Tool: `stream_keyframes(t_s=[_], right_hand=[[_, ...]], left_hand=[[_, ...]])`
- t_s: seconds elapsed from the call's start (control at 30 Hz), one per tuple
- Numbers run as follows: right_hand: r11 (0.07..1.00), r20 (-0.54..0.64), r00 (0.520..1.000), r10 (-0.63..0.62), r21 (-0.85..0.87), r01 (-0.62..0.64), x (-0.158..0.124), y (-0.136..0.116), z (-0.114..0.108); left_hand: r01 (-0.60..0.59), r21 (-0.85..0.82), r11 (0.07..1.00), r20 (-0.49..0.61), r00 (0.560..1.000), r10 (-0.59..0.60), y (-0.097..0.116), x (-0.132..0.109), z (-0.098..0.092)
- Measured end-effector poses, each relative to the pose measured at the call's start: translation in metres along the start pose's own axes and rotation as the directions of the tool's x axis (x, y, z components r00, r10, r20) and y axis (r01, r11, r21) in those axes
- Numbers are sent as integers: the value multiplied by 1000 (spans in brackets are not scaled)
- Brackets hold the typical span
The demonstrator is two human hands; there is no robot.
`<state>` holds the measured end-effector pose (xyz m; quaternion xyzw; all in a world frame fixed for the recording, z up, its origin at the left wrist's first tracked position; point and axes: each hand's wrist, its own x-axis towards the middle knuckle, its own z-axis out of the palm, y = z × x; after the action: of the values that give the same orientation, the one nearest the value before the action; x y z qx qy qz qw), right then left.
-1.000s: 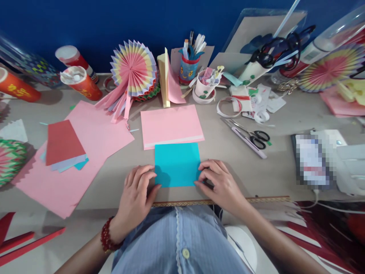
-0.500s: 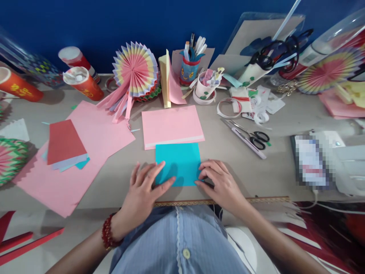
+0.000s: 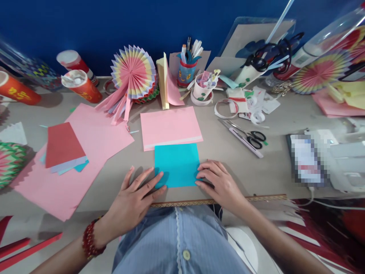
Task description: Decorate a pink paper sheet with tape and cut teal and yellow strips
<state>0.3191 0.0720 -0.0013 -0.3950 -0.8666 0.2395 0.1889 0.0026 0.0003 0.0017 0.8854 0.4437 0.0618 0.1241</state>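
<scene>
A bright blue rectangular sheet of paper (image 3: 176,163) lies flat near the table's front edge, its far edge against a pink folded sheet (image 3: 171,127) with a white strip along its near side. My left hand (image 3: 137,198) is open and palm down, its fingers spread; the fingertips rest on the blue paper's left edge and near left corner. At the opposite edge, my right hand (image 3: 218,182) has bent fingers, with thumb and forefinger close together at the paper's near right corner. Whether the corner is lifted between them is hard to see.
Scissors (image 3: 253,139) and a pale utility knife (image 3: 245,142) lie on the right, below a tape roll (image 3: 225,109). Left is a large pink sheet (image 3: 99,167) under red paper (image 3: 64,146). Paper fans (image 3: 132,72) and cups stand behind; a phone (image 3: 306,160) lies far right.
My left hand has slid left and back towards me, its fingers spreading wider and covering less of the blue paper. My right hand stays at the right edge, thumb and forefinger nearer each other.
</scene>
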Motion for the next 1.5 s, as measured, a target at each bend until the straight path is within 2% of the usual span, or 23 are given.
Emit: stream_keyframes(t_s=[0.1,0.17,0.3,0.4,0.57,0.77,0.9,1.17,1.37,1.5], right_hand=[[996,-35,998,-46,-81,43,-2,0,3],[976,-41,991,-131,-182,121,-3,-1,4],[883,108,938,-331,-316,348,-2,-9,8],[850,180,916,-358,-344,400,1,-15,11],[862,187,927,-325,-346,371,-2,-11,12],[909,131,967,-219,-334,251,-32,10,-3],[928,96,982,-160,-325,183,-47,14,-9],[935,49,983,-178,-302,185,-46,14,-7],[935,54,976,-211,-279,217,-43,15,-15],[961,-100,978,-185,-228,158,-33,8,-19]], left_hand=[[-11,2,1000,-4,1000,11,0,-5,-2],[-13,5,1000,-10,1000,13,2,-4,-4],[6,-23,1000,-37,999,-7,3,0,-5],[4,-45,999,-62,998,-7,2,0,-3],[14,-46,999,-77,997,-18,1,-2,-1],[23,-27,999,-64,998,-25,3,-2,-3],[20,-26,999,-59,998,-22,-1,-5,-4],[-8,85,996,-24,1000,10,-7,-19,-5],[-19,38,999,-111,994,24,-9,-22,2],[-2,-54,999,-201,980,-9,-8,-23,5]])
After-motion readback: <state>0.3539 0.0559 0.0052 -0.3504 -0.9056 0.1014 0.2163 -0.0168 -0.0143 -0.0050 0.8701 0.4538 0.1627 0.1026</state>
